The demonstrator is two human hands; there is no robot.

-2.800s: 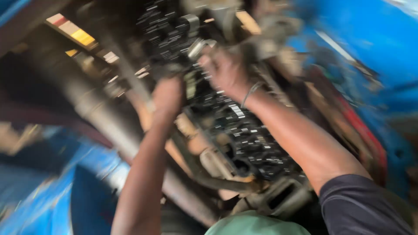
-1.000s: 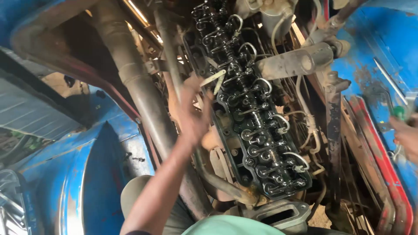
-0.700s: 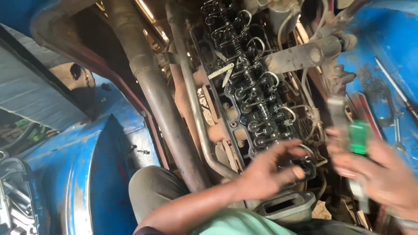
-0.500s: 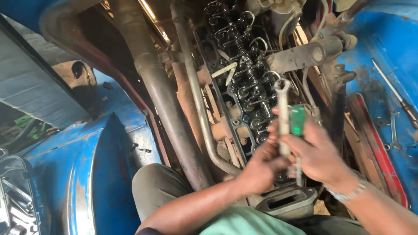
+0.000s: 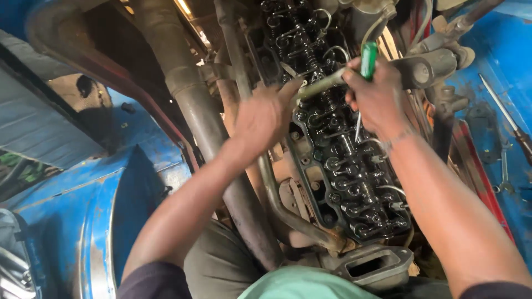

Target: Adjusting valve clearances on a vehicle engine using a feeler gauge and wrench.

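Note:
An open engine cylinder head [image 5: 343, 166] with a row of oily valve springs and rocker arms runs down the middle. My right hand [image 5: 376, 94] grips a green-handled screwdriver [image 5: 367, 58] and a long metal wrench [image 5: 321, 86] over the upper rockers. My left hand [image 5: 263, 119] rests on the head's left edge, its fingers touching the wrench's far end.
A thick rusty exhaust pipe [image 5: 205, 127] runs along the left of the engine. Blue vehicle bodywork [image 5: 83, 205] lies at lower left and a blue panel [image 5: 493, 72] on the right holds loose spanners [image 5: 504, 166]. A grey housing [image 5: 371, 266] sits at the near end.
Both hands have moved up from the engine's near end to the upper rockers, carrying the screwdriver and wrench. The left hand now reaches the wrench's end.

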